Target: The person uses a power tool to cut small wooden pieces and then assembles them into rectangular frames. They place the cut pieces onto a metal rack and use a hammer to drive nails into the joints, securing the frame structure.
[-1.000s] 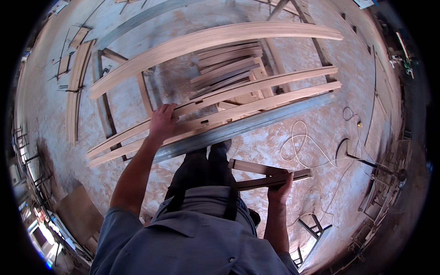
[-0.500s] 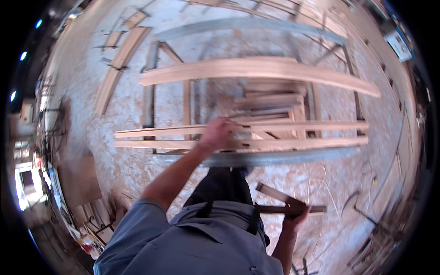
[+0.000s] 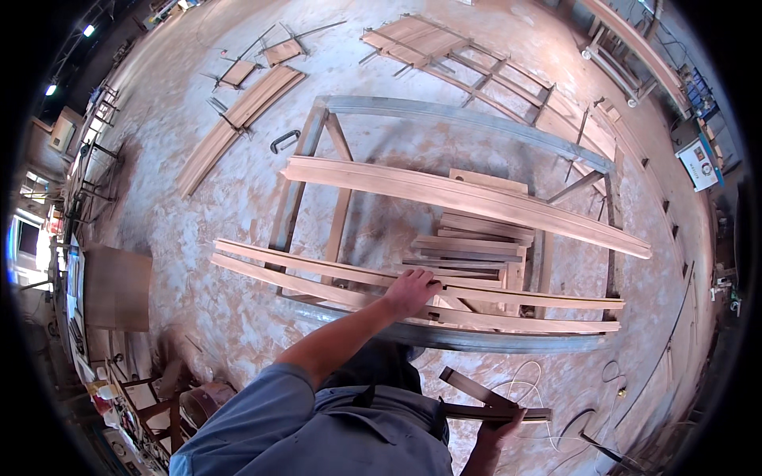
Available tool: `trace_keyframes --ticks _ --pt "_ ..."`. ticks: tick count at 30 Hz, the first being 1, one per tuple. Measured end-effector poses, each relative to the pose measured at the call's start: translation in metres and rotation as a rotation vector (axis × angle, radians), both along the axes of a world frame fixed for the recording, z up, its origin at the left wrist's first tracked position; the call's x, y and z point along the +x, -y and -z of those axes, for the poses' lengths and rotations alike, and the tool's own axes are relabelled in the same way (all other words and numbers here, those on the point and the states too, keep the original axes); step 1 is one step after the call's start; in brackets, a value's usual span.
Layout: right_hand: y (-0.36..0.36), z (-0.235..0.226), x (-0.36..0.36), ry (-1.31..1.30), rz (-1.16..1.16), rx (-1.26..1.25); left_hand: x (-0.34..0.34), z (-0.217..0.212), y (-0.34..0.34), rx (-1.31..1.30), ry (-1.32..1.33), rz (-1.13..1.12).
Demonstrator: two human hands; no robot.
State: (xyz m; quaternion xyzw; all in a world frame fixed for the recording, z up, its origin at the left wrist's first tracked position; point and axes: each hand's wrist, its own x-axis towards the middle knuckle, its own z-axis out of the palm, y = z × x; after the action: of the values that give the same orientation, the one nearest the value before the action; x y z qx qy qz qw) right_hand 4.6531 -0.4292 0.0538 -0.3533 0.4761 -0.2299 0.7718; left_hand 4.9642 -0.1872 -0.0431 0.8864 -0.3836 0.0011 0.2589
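Two long pale wooden rails lie side by side across the near part of a grey metal frame (image 3: 476,339). My left hand (image 3: 413,292) is closed over the far rail (image 3: 540,297), near its middle, fingertips beside a small dark slot. The near rail (image 3: 508,319) shows another slot just below my hand. By my right side, my right hand (image 3: 502,428) grips a dark wooden V-shaped tool (image 3: 480,391), two flat arms joined at an angle. My right fingers are partly hidden behind it. Farther off, a wider moulded timber (image 3: 476,201) spans the frame.
Stacked short boards (image 3: 476,243) lie inside the frame. Beyond its left corner are a black C-clamp (image 3: 284,142) and clamped long boards (image 3: 238,123). A clamped panel assembly (image 3: 429,40) lies at the back. A white cord (image 3: 540,389) loops over the floor at right.
My view has swung, so the frame sits lower and slanted. My left hand has shifted right along the rails to the slot. My right hand still holds the V-shaped tool.
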Motion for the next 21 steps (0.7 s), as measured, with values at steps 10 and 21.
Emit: trace_keyframes --ticks 10,21 --pt "-0.014 -0.008 0.016 0.008 0.018 -0.043 0.004 0.031 0.010 -0.236 0.122 0.029" --pt "-0.038 -0.011 0.018 -0.075 0.078 -0.124 0.005 0.070 0.017 -0.189 -0.085 0.098"
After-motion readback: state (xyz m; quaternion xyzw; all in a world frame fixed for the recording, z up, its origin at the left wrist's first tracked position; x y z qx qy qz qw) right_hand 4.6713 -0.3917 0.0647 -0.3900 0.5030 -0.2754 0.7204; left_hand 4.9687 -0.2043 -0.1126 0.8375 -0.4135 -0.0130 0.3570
